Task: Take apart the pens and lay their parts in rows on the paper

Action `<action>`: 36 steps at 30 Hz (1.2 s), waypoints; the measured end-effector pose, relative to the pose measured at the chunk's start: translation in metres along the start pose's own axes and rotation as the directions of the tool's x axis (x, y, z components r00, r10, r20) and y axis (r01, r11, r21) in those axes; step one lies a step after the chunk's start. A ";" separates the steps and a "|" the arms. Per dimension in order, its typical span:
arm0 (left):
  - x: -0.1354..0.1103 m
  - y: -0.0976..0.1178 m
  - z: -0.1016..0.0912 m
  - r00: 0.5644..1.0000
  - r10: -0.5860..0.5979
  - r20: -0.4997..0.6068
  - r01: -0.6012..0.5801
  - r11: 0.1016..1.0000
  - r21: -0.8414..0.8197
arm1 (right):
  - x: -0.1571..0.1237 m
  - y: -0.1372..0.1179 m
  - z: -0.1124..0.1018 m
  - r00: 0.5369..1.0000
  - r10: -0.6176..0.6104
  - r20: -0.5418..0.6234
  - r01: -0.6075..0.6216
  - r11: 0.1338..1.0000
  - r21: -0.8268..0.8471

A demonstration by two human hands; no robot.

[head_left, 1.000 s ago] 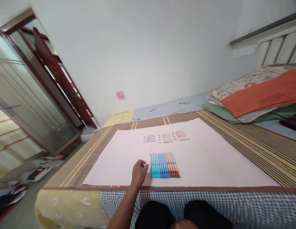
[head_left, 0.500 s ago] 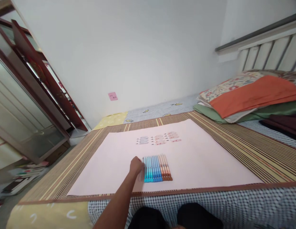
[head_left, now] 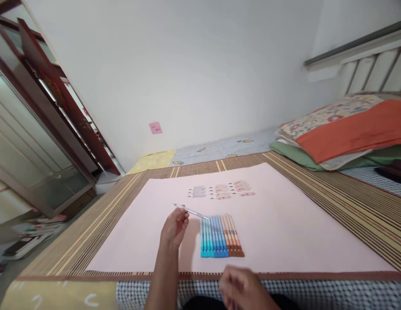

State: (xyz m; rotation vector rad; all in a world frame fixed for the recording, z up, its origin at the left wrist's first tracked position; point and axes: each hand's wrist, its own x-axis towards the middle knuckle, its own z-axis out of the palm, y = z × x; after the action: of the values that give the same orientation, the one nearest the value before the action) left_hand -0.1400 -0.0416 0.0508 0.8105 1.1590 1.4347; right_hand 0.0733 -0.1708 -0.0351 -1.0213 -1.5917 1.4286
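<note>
My left hand (head_left: 174, 226) is pinched on a thin clear pen (head_left: 190, 211), held a little above the pink paper sheet (head_left: 284, 224), just left of the row of pens. That row (head_left: 220, 236) lies side by side on the sheet, blue ones on the left and orange ones on the right. My right hand (head_left: 244, 288) is low at the near edge of the bed, blurred by motion, and its fingers cannot be made out. Farther back on the sheet lie several small pen caps (head_left: 221, 191) in groups.
The sheet rests on a striped woven mat (head_left: 365, 206) on a bed. Folded bedding and an orange pillow (head_left: 349, 129) are stacked at the right. A glass door (head_left: 32, 142) and clutter on the floor (head_left: 29, 234) are at the left. A white wall is behind.
My left hand went to the left end of the pen row and has lifted one pen away from it. My right hand has come up into view at the bottom.
</note>
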 end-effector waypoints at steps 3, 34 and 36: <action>-0.007 -0.006 0.023 0.997 0.058 0.043 -0.043 0.959 -0.280 | 0.056 -0.035 -0.018 0.976 0.056 -0.209 0.011 0.951 0.310; 0.016 -0.041 0.048 0.994 0.038 0.102 0.003 0.928 -0.372 | 0.172 -0.049 -0.018 0.911 0.056 -0.408 0.229 0.755 0.614; 0.017 -0.044 0.049 0.996 0.051 0.070 -0.025 0.945 -0.327 | 0.172 -0.050 -0.020 0.914 0.049 -0.402 0.225 0.763 0.606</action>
State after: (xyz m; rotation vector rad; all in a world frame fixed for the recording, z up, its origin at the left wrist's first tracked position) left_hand -0.0839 -0.0164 0.0223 0.6508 0.8200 1.5614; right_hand 0.0193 -0.0081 0.0199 -0.7323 -0.7398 1.4318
